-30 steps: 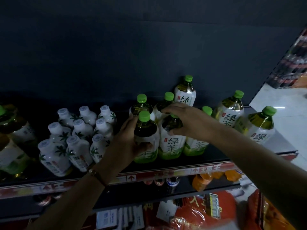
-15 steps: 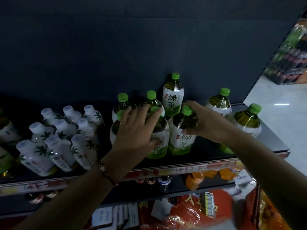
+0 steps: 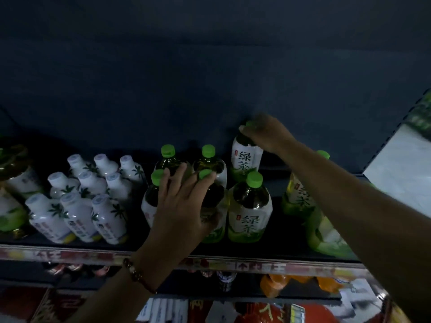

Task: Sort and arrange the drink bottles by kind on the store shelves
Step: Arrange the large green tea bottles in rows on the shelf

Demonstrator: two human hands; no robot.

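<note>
beaded bracelet (image 3: 135, 271), red snack bags (image 3: 263, 313) — white floor (image 3: 401, 166)

- White bottles (image 3: 79, 194) are standing on the shelf (image 3: 70, 254) at nine o'clock of the tea bottles (image 3: 249, 208).
- Right hand (image 3: 268, 134) is sitting atop the rear tea bottle (image 3: 245, 157), at one o'clock of the left hand (image 3: 184, 206).
- Orange bottles (image 3: 275, 285) are lying below, at five o'clock.

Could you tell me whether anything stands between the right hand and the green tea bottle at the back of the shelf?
Nothing visible does. The right hand is already on the back green tea bottle, its fingers curled over the green cap. The front green tea bottle stands nearer the shelf edge, below the forearm, not between them.
</note>
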